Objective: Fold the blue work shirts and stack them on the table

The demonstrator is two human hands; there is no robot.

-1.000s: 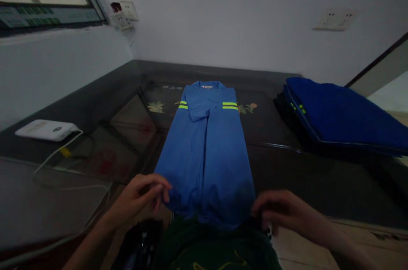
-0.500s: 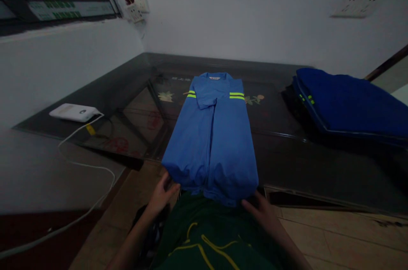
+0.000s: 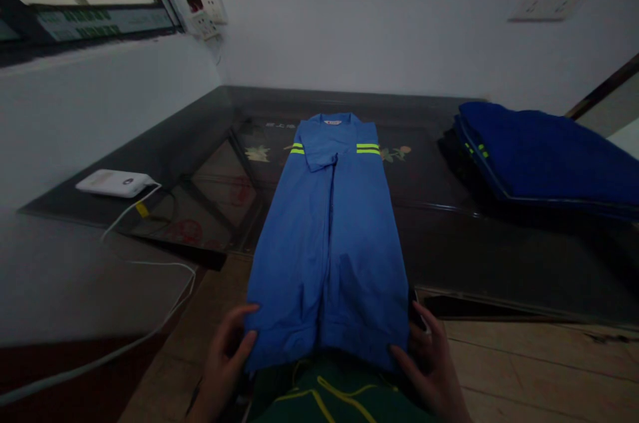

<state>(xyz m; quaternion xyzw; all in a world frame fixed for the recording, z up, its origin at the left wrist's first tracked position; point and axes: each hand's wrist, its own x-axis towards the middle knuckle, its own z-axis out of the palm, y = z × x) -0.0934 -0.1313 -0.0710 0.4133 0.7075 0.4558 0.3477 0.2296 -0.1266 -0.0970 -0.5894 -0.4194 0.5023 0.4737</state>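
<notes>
Hands pinch the blue garment (image 3: 329, 236): left grip (image 3: 227, 356) grasps its near-left hem corner, right grip (image 3: 429, 360) its near-right corner, beyond the counter (image 3: 449, 243) edge.

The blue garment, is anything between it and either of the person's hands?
Nothing visible. The left hand and right hand each grip a bottom corner of the blue garment, which hangs over the table edge.

Collar label (image 3: 333, 121) on blue garment (image 3: 329, 236): too small, unreadable. No other text.
</notes>
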